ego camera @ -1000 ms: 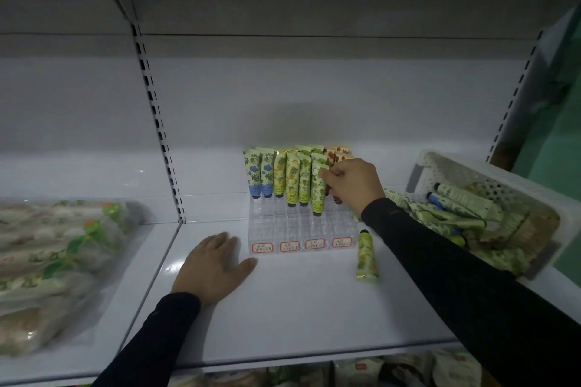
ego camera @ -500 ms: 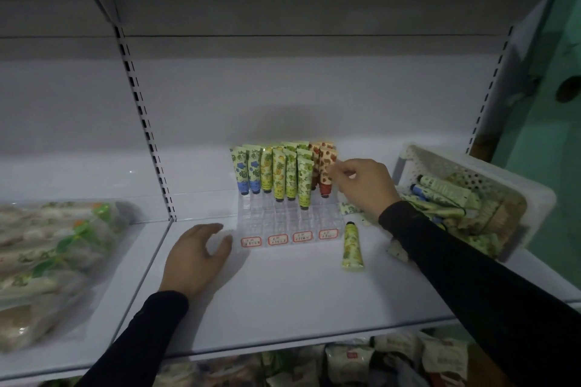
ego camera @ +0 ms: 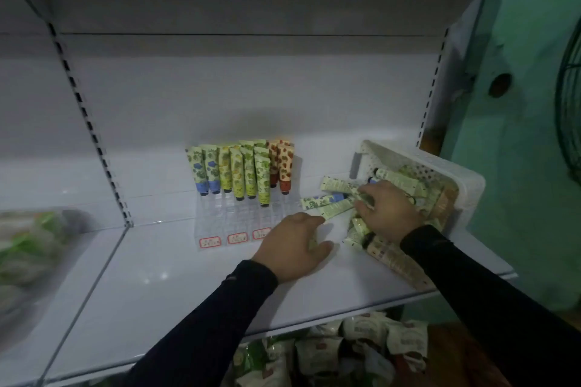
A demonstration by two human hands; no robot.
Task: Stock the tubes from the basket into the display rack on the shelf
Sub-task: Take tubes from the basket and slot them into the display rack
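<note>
Reaching into the pile of loose tubes (ego camera: 338,185) at the mouth of the white perforated basket (ego camera: 440,166), the right hand (ego camera: 385,212) is lying palm down with its fingers curled among them; whether it is actually gripping one cannot be told, since the fingertips are buried in the pile. The basket is lying tipped on its side at the right end of the white shelf (ego camera: 176,286), and tubes are spilling from it onto the shelf surface. The left hand (ego camera: 292,247) is resting on the shelf in front of the right end of the clear display rack (ego camera: 232,220), fingers bent over a green-patterned tube (ego camera: 312,243) that is showing between finger and thumb; a firm grip is not confirmable. Standing upright in the rack's rear rows are blue-capped, yellow-green and red-spotted tubes (ego camera: 248,173), while its front rows are sitting unfilled behind red-bordered labels (ego camera: 210,242). Bagged goods (ego camera: 28,245) are lying blurred at far left, and packets (ego camera: 342,352) are showing below the shelf.
</note>
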